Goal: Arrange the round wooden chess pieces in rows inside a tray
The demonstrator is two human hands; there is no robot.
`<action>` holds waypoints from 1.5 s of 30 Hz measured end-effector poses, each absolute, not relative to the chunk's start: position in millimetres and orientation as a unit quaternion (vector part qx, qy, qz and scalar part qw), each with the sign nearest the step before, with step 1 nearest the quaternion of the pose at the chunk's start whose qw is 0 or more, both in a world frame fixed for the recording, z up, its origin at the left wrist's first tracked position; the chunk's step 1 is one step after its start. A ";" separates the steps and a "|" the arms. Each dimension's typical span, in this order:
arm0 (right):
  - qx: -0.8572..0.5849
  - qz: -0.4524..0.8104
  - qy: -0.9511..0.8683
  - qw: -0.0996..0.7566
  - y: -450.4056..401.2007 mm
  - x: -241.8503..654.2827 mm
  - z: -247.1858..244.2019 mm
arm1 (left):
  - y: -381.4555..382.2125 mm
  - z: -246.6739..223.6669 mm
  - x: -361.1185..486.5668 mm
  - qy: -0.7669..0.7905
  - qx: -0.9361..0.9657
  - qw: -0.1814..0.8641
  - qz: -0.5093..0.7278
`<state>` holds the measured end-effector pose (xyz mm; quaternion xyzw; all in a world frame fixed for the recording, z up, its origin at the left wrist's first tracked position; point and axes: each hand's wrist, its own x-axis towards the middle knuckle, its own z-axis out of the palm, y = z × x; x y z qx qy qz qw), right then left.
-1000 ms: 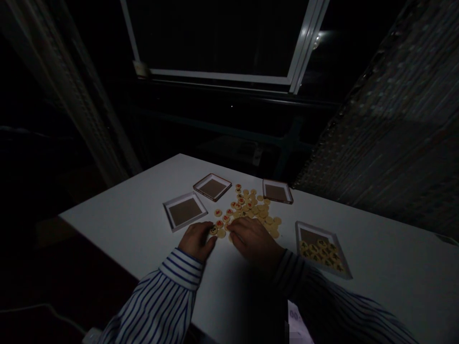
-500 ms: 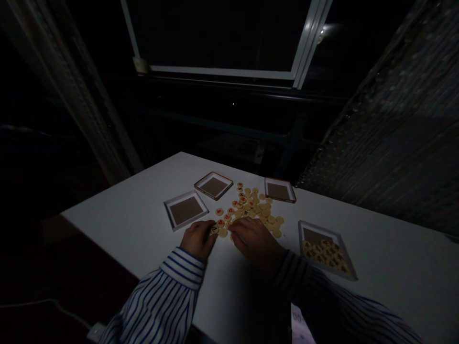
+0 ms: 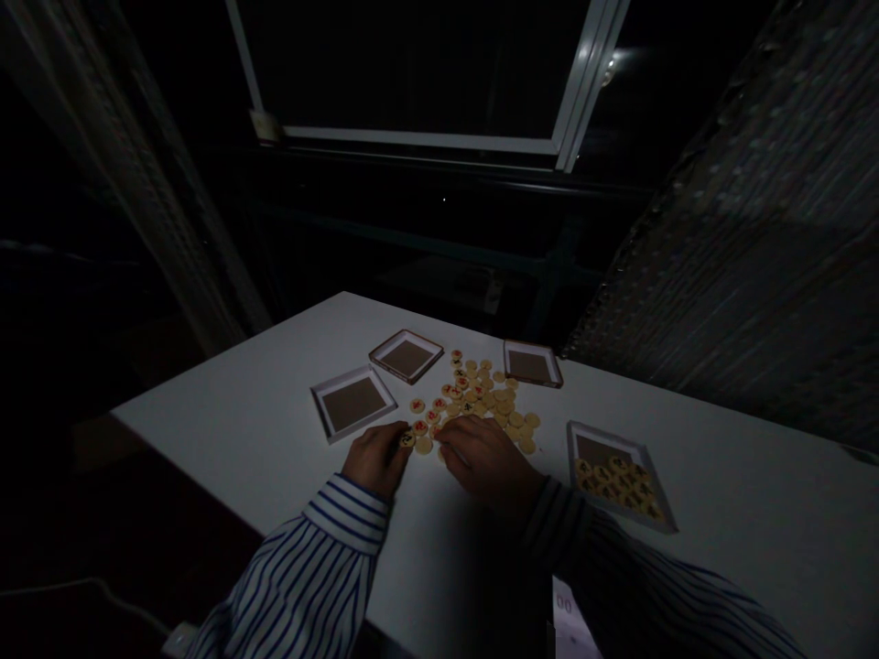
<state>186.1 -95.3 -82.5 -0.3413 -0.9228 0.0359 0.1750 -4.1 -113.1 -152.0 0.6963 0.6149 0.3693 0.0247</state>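
My left hand (image 3: 374, 459) is closed at the near left side of a loose pile of round wooden Chinese chess pieces (image 3: 504, 396). Between its thumb and fingers sits a piece with a black character (image 3: 407, 439). My right hand (image 3: 489, 460) is bent over the near edge of the pile, fingers drawn together. At its fingertips a red-marked piece (image 3: 435, 431) shows in part; the rest is covered by the fingers. Another red-marked piece (image 3: 419, 427) and a plain-faced one (image 3: 424, 446) lie between the hands. Many pieces are face down.
A shallow box tray (image 3: 656, 458) at right holds several black-marked pieces. Bare-bottomed trays stand at left (image 3: 320, 414), back left (image 3: 406, 376) and back right (image 3: 534, 379) on the white table (image 3: 226, 412). A lit screen (image 3: 571, 622) lies by the near edge, below my right sleeve.
The whole view has shifted slightly, so everything sits a little further left. Both hands keep their places among the pieces.
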 end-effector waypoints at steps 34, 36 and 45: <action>-0.381 0.039 -0.883 0.272 -108.5 238.8 -20.4 | -133.6 -101.8 32.4 0.536 0.699 0.044 0.471; -0.385 0.035 -0.879 0.279 -109.5 244.7 -20.3 | -133.8 -99.6 38.2 0.533 0.698 0.043 0.477; -0.409 0.028 -0.860 0.302 -114.3 269.7 -16.6 | -133.3 -88.0 64.7 0.515 0.721 0.041 0.462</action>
